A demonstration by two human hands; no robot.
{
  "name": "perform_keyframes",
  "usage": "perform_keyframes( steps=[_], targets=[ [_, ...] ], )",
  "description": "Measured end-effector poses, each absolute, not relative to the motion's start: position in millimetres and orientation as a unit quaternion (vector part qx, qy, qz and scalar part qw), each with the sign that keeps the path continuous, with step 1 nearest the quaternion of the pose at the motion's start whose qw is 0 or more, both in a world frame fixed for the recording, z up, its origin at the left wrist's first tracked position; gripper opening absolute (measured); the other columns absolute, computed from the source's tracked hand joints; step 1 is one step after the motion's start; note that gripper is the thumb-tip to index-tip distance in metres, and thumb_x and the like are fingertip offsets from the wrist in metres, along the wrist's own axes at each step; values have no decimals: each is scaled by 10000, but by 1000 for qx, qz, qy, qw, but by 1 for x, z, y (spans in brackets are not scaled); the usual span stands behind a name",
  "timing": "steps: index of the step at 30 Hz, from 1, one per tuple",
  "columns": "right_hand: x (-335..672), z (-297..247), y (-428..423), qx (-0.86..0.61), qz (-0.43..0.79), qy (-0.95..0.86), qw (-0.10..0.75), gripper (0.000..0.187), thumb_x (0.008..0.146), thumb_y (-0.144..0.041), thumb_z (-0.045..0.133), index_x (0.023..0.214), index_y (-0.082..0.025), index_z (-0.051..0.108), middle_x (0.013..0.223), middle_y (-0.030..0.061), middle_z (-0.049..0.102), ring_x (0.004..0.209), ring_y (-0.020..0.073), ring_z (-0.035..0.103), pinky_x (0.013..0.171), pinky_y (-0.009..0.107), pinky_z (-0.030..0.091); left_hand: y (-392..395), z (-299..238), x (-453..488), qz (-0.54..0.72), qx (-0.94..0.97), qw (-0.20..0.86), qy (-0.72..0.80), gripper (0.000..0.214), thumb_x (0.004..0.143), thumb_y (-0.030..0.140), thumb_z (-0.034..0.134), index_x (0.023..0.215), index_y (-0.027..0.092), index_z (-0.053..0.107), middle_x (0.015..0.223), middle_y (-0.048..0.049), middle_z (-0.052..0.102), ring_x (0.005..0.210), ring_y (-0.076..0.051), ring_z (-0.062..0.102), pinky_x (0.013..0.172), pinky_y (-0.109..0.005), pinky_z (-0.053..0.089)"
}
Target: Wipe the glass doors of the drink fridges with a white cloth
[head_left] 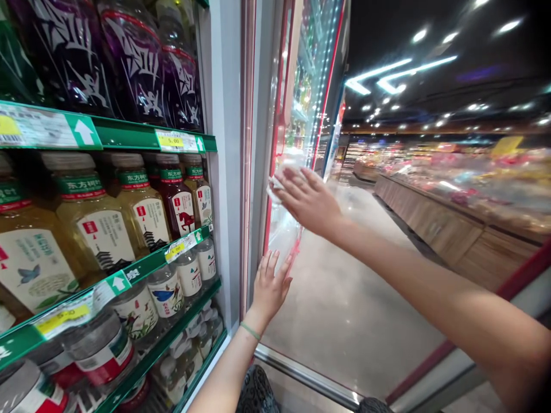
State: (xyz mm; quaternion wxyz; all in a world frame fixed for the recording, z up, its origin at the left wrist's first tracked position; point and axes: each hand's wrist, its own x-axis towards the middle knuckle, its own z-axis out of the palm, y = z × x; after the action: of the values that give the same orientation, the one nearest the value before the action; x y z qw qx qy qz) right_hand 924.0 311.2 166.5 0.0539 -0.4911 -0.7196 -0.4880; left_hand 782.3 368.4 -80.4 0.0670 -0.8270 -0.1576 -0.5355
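Note:
My right hand [307, 198] reaches across from the right and presses a white wiping cloth [275, 188] flat against the glass door [344, 298] of a drinks cooler, close to its hinged side. Lower down, my left hand [270, 287] rests with fingers spread at the glass, near the red edging; nothing shows in it. A thin green band [249, 330] circles the left wrist. The cloth is partly covered by the right fingers.
Left of the hands, green-edged shelves [129, 275] hold purple drink bottles [133, 63], tea bottles [103, 223] and smaller bottles. A grey cooler frame [228, 143] stands beside them. Through the glass appear a tiled floor and a wooden display counter [434, 223]. A shoe [257, 390] shows below.

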Motion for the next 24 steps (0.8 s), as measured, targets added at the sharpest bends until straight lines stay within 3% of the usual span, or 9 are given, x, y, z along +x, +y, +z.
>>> perform_keyframes(
  steps=[5, 10, 15, 19, 21, 24],
  targets=[
    [921, 135, 300, -465, -409, -784, -36, 592, 1047, -188, 433, 1614, -293, 302, 1628, -14, 432, 1547, 183, 319, 1323, 458, 280, 364, -80, 781, -511, -841, 58, -168, 697, 944, 247, 637, 1584, 310, 366, 1599, -123, 409, 1545, -325, 301, 1184, -531, 448],
    [924, 132, 296, -528, -412, -741, 58, 644, 1035, -200, 459, 1632, -330, 255, 1680, -32, 317, 1590, 228, 177, 1350, 515, 150, 360, -85, 779, -493, -849, 44, -185, 734, 925, 228, 658, 1589, 322, 359, 1612, -126, 384, 1554, -335, 278, 1185, -538, 446],
    [930, 118, 285, -488, -351, -799, 12, 695, 1016, -142, 453, 1636, -354, 224, 1654, -74, 364, 1566, 163, 258, 1350, 421, 201, 364, -87, 776, -490, -854, 53, -170, 680, 939, 199, 629, 1567, 320, 396, 1602, -120, 390, 1559, -316, 274, 1179, -512, 457],
    [940, 131, 273, -549, -400, -726, 106, 679, 1045, -158, 422, 1636, -397, 187, 1688, -73, 254, 1583, 229, 188, 1344, 542, 136, 365, -86, 776, -489, -854, 56, -168, 662, 937, 215, 646, 1551, 299, 415, 1589, -129, 399, 1559, -322, 272, 1181, -512, 457],
    [943, 129, 265, -555, -418, -710, 118, 674, 1055, -177, 424, 1641, -385, 165, 1690, -54, 246, 1582, 251, 183, 1336, 563, 157, 364, -86, 777, -495, -851, 52, -167, 652, 938, 240, 655, 1544, 289, 422, 1587, -137, 393, 1562, -330, 260, 1189, -525, 445],
    [949, 117, 251, -517, -399, -755, 58, 690, 1061, -177, 419, 1649, -358, 107, 1669, -47, 308, 1564, 204, 259, 1326, 489, 254, 361, -84, 778, -491, -854, 40, -168, 649, 939, 250, 656, 1544, 290, 424, 1591, -148, 376, 1563, -337, 254, 1191, -534, 436]
  ],
)
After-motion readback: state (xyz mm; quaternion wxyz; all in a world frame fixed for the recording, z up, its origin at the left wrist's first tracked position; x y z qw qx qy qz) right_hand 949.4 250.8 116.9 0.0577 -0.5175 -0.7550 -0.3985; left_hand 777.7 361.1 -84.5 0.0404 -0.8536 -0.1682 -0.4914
